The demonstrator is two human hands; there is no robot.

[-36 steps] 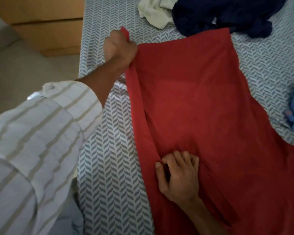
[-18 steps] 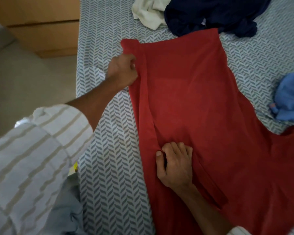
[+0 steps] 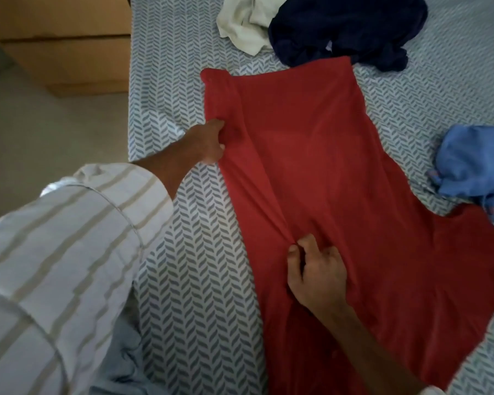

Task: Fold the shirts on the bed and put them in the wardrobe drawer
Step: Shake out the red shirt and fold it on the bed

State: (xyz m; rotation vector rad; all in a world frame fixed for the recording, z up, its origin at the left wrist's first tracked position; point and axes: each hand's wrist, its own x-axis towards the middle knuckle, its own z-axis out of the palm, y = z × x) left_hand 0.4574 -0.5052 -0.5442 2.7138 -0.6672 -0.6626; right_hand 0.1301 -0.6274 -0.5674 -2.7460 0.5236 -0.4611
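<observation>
At the far left a wooden drawer unit stands on the floor beside the bed, which wears a grey chevron sheet. A striped sleeve fills the lower left corner.

The left hand pinches the left edge of the red shirt, fingers curled into the cloth. Half a second ago it gripped that edge higher up, close to the shirt's far corner; now it sits lower along the same edge, and the corner lies flat on the sheet beyond it. A second ago the hand held that corner raised.

The red shirt is spread over the middle of the bed, with a narrow strip along its left side folded inward. The right hand holds the fold near the shirt's middle, thumb and forefinger pinching a small ridge of cloth. Earlier its knuckles lay flatter on the fabric.

Beyond the shirt lie a crumpled cream shirt and, touching it, a navy shirt that overlaps the red shirt's far edge. At the right a bunched blue shirt rests against the red shirt's spread sleeve.
</observation>
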